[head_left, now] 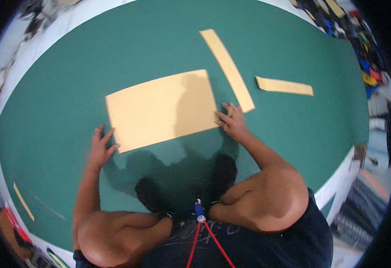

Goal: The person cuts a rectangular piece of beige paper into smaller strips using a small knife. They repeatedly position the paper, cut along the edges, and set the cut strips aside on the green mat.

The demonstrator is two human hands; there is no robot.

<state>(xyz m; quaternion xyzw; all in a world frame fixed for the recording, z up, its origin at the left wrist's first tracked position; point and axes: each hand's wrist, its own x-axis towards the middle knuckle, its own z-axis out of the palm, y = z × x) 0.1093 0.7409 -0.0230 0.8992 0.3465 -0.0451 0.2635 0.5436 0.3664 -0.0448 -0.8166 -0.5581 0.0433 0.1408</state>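
A pale tan rectangular sheet (164, 107), like card or thin board, lies flat on a green mat, tilted slightly with its right end farther away. My left hand (100, 149) is at the sheet's near left corner, fingers spread, fingertips touching or close to its left edge. At the near right corner, my right hand (234, 123) touches the sheet's edge with its fingertips. A thin tan stick (230, 112), its kind unclear, sits between the fingers of that hand. Just beyond the right hand lies a long tan strip (227, 71), running away from me.
A shorter tan strip (285, 86) with a curled left end lies farther right. A thin sliver (23, 202) rests at the near left of the green mat (61, 98). Mixed clutter (369, 62) surrounds the table's right side. A red cord (194, 243) hangs at my chest.
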